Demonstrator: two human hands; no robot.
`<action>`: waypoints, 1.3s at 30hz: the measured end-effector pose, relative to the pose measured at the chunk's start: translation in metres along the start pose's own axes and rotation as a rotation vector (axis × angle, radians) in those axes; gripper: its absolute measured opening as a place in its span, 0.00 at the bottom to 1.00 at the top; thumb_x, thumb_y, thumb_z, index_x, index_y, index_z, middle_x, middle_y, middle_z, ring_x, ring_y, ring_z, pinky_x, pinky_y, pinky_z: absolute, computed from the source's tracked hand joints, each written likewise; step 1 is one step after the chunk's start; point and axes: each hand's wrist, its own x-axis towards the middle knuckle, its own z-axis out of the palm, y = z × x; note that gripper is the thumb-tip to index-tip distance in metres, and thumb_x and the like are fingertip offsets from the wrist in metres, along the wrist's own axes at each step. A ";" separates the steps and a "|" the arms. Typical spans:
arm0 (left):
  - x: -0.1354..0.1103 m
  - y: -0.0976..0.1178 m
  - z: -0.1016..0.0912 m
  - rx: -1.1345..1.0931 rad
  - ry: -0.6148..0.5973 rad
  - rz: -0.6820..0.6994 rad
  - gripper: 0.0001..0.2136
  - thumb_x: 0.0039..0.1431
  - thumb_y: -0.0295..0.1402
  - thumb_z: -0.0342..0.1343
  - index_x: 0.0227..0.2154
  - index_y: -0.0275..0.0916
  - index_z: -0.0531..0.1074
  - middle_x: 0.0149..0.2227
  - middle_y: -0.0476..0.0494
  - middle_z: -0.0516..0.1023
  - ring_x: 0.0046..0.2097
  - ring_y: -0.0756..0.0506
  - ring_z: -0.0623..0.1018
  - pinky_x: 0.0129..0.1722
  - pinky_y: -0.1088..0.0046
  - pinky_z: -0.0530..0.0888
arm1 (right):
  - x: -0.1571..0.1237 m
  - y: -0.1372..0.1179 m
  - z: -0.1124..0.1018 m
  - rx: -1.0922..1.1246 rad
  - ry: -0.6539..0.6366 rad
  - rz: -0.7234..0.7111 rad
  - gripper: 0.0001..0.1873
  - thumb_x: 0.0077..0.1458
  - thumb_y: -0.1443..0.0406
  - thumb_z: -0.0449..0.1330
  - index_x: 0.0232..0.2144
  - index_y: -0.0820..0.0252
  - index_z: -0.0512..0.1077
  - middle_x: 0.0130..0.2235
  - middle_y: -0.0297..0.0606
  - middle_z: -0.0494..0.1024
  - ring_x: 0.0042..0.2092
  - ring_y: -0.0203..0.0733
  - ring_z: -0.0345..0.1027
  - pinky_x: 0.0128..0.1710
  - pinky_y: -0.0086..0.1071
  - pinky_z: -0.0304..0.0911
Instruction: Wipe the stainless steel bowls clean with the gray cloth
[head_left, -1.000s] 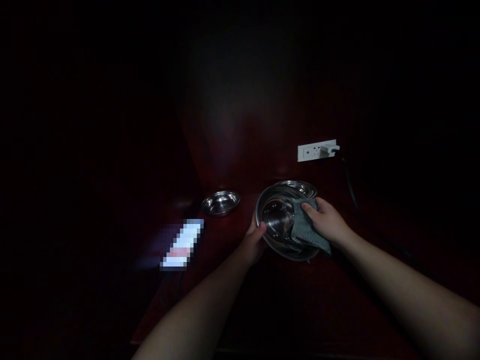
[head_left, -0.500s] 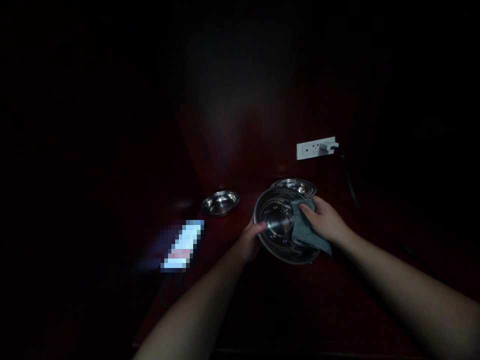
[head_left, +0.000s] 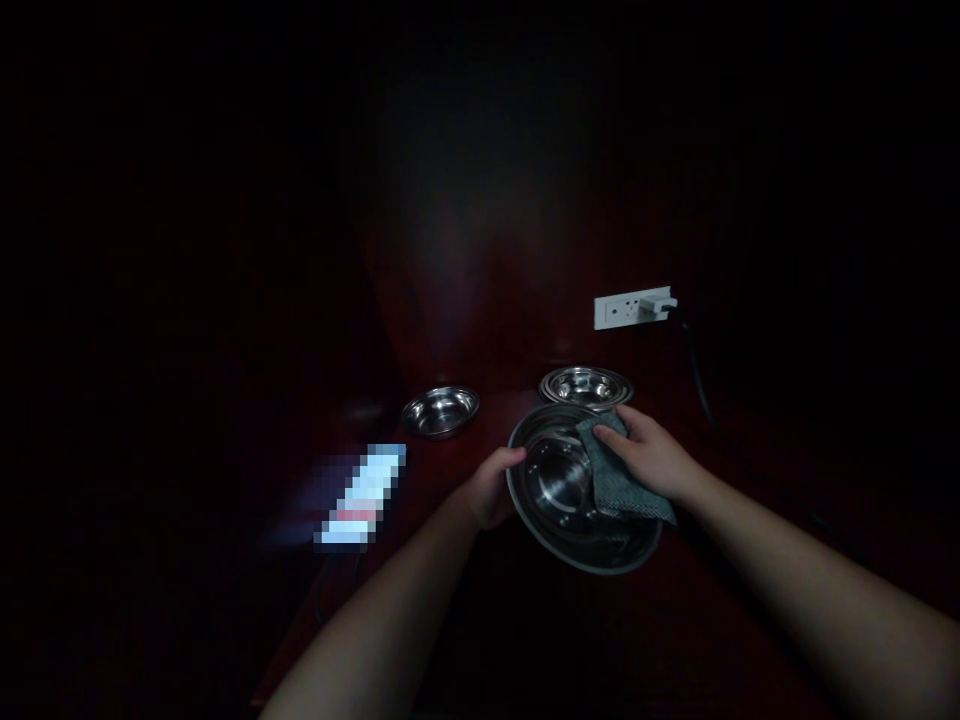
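Note:
A large steel bowl (head_left: 564, 500) is tilted toward me over a dark red table (head_left: 487, 640). My left hand (head_left: 491, 487) grips its left rim, thumb over the edge. My right hand (head_left: 649, 455) presses a grey cloth (head_left: 619, 485) against the inside of the bowl on the right. Two smaller steel bowls rest on the table: one (head_left: 440, 410) to the left, another (head_left: 586, 386) just behind the large bowl.
A white wall socket (head_left: 622, 309) with a plug and a dark cable (head_left: 696, 372) sits on the wall at the back right. A lit, blurred rectangle (head_left: 362, 497) lies at the table's left edge. The surroundings are very dark.
The large bowl has come lower and closer to me and tilted flatter. The cloth hand has shifted up along the inner right side. The small bowl behind shows more fully.

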 end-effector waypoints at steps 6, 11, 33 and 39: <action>-0.004 0.004 0.002 -0.019 -0.113 -0.082 0.26 0.49 0.47 0.54 0.44 0.30 0.73 0.38 0.35 0.80 0.45 0.36 0.77 0.48 0.62 0.65 | -0.003 -0.008 -0.003 0.077 -0.157 -0.018 0.13 0.52 0.55 0.56 0.36 0.56 0.67 0.34 0.35 0.75 0.37 0.43 0.69 0.36 0.36 0.65; -0.006 0.006 0.007 -0.028 -0.118 -0.190 0.26 0.49 0.47 0.54 0.44 0.29 0.73 0.36 0.35 0.80 0.39 0.40 0.78 0.43 0.66 0.66 | -0.008 -0.011 -0.005 0.074 -0.305 -0.003 0.12 0.54 0.55 0.56 0.31 0.57 0.64 0.29 0.32 0.69 0.31 0.38 0.64 0.30 0.33 0.61; 0.013 -0.009 0.010 -0.083 0.027 0.235 0.37 0.50 0.62 0.45 0.52 0.37 0.68 0.52 0.34 0.73 0.60 0.32 0.65 0.57 0.53 0.60 | 0.003 -0.004 -0.002 0.180 0.240 0.070 0.13 0.51 0.52 0.57 0.30 0.54 0.63 0.26 0.33 0.69 0.25 0.39 0.62 0.22 0.31 0.60; 0.011 -0.012 0.020 -0.044 0.182 0.392 0.33 0.44 0.52 0.60 0.49 0.35 0.69 0.49 0.36 0.76 0.58 0.34 0.67 0.57 0.57 0.62 | 0.001 0.001 0.007 0.086 0.265 0.042 0.13 0.54 0.54 0.53 0.36 0.55 0.66 0.35 0.39 0.74 0.34 0.45 0.68 0.30 0.36 0.64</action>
